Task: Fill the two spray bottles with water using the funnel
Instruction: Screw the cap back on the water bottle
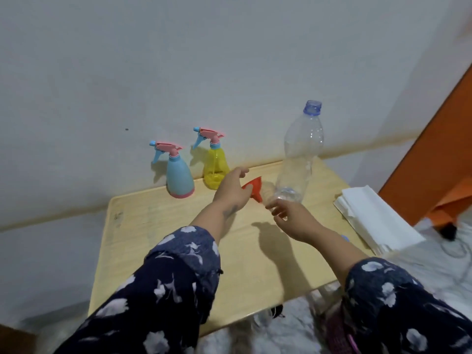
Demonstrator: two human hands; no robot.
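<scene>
Two spray bottles stand at the back of the wooden table, against the wall: a blue spray bottle on the left and a yellow spray bottle to its right, both with pink and blue trigger heads screwed on. A red funnel lies on its side just in front of the yellow one. My left hand rests over the funnel's wide end, fingers spread. A tall clear water bottle stands uncapped beside the funnel, with only a little water at its bottom. My right hand hovers at its base, fingers apart.
A stack of white paper towels lies at the table's right edge. A small blue cap peeks out behind my right forearm. An orange panel stands at the far right. A pale patterned cloth surrounds the table.
</scene>
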